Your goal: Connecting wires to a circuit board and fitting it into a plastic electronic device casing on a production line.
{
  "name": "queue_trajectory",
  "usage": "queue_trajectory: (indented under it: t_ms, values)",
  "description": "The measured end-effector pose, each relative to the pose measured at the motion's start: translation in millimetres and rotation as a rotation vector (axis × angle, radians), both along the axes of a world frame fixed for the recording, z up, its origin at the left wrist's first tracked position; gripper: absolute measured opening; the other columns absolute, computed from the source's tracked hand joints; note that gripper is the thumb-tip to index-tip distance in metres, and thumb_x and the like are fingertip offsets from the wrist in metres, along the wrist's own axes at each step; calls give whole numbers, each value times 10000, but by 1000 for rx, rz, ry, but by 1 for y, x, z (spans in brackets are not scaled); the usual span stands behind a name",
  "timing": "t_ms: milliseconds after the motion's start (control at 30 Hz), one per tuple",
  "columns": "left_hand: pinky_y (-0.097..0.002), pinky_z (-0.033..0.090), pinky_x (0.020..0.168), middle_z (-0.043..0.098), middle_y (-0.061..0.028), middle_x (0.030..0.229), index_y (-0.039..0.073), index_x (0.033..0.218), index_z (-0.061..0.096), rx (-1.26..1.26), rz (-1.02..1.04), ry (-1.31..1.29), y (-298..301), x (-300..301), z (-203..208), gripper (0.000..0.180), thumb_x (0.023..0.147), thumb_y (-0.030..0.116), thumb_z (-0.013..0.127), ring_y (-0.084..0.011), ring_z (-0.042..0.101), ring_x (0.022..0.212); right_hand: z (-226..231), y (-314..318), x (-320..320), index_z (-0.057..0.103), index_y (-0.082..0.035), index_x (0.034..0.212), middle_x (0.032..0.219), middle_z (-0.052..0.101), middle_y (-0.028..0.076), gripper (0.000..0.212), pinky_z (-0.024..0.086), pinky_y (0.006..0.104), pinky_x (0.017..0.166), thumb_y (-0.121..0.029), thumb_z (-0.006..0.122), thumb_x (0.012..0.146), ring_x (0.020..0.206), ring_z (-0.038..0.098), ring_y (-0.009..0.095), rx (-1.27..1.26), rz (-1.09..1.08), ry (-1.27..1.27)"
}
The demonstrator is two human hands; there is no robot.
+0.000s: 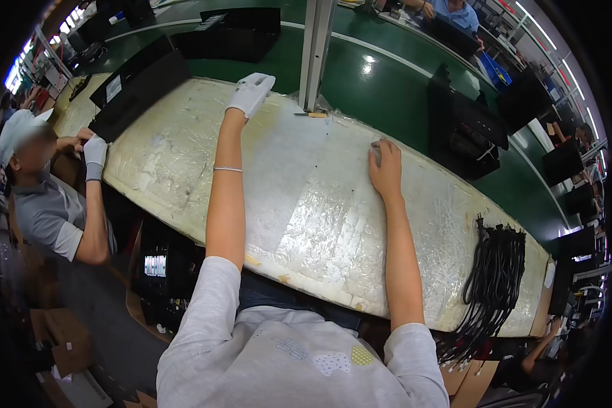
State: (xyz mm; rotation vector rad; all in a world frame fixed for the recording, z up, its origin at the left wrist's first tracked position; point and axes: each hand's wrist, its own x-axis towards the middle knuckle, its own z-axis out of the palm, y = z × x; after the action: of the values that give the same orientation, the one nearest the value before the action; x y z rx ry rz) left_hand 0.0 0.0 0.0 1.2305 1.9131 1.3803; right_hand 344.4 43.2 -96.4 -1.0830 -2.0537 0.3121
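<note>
A: How far along were you?

B: No step showed as completed; one bunch of cables, too tangled to count, lay untouched on your counter's right end.

A: Your grip?

B: Your gloved left hand and curled right hand were well apart; I could not tell whether either held anything.

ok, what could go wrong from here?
1. The bundle of black cables trails over the near edge of the worktable; its loose ends could snag or drag the pile off.
2. The white-gloved left hand is at the far edge, beside the green conveyor; if the belt runs, the glove might catch. One frame can't show whether it's moving.
</note>
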Motion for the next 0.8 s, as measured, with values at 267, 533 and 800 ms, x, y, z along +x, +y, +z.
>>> queue_trajectory:
  t_ms: [267,533,800]
  values:
    - [-282,508,793,662,-65,1040,25,1102,650,78,-148,-242,-10,14,20,333,958,306,547,-165,638,902,2,0,0,615,-5,1026,1194,563,195,193,402,412,988,-72,618,846,1143,484,376,5,-16,2]
    - [-297,523,810,671,-122,1012,-32,1051,641,634,-18,-501,-57,43,95,337,977,282,544,-195,650,883,7,9,7,579,-14,1147,1238,563,189,303,408,402,995,-157,617,882,1181,500,365,-153,47,124]
    - [-433,498,829,604,-250,1032,-42,943,603,1230,61,634,-268,116,132,312,952,247,487,-353,609,928,78,-39,-25,489,-22,1304,1333,520,188,447,404,398,1029,-220,609,922,1254,488,318,-329,119,291]
